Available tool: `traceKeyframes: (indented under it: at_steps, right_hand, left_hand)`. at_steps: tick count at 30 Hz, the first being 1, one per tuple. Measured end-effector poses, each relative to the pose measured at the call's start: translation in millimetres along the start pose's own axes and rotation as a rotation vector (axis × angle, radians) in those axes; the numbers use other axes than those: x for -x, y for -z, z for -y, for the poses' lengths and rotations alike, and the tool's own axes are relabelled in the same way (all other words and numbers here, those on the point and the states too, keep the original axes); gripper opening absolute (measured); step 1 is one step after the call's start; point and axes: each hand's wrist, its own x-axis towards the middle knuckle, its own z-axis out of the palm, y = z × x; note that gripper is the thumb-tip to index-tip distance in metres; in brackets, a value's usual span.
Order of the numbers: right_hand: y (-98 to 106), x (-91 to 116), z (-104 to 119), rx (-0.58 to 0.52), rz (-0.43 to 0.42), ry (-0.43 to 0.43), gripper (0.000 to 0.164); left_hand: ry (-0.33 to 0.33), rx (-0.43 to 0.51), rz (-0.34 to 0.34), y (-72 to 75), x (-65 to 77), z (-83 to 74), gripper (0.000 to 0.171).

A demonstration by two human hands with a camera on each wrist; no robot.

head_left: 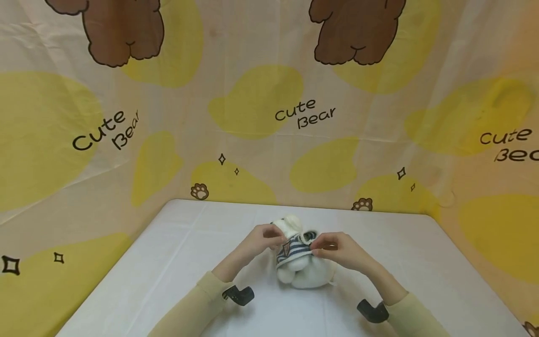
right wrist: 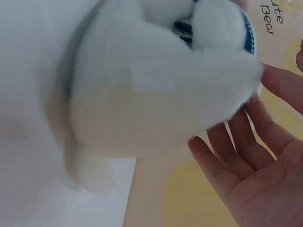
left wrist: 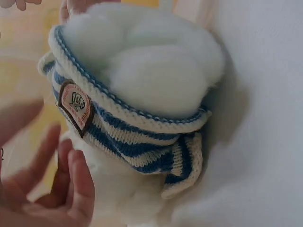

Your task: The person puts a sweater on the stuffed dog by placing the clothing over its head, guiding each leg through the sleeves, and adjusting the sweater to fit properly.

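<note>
A white plush toy lies on the table, wearing a blue-and-white striped knitted sweater. The sweater's rolled hem and a sewn-on patch face the left wrist camera, with white fluffy limbs poking out past the hem. My left hand is beside the toy's head end, its fingers loosely bent and holding nothing. On the other side, my right hand pinches the sweater's edge between thumb and forefinger, while the other fingers extend along the toy. Plush partly hides that pinch in the right wrist view.
The white table has its far edge against a yellow-and-cream cloth backdrop printed with bears and lettering. Black wrist straps sit on both forearms. A small white label shows on the plush.
</note>
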Motion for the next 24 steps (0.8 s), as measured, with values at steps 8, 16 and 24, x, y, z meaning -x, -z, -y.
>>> traceKeyframes:
  at_steps: [8, 16, 24]
  right_hand:
    - [-10.9, -0.8, -0.9, -0.002, -0.043, 0.050, 0.017]
    - [-14.5, -3.1, -7.2, -0.001, -0.070, 0.043, 0.013]
    - [-10.4, -3.6, -10.1, -0.048, -0.010, -0.002, 0.014]
  left_hand:
    - [0.072, -0.027, -0.044, -4.7, -11.2, 7.9, 0.026]
    - [0.094, -0.039, -0.044, -9.6, -11.8, 8.7, 0.019]
    - [0.149, -0.082, -0.187, -7.4, -4.8, 9.0, 0.015]
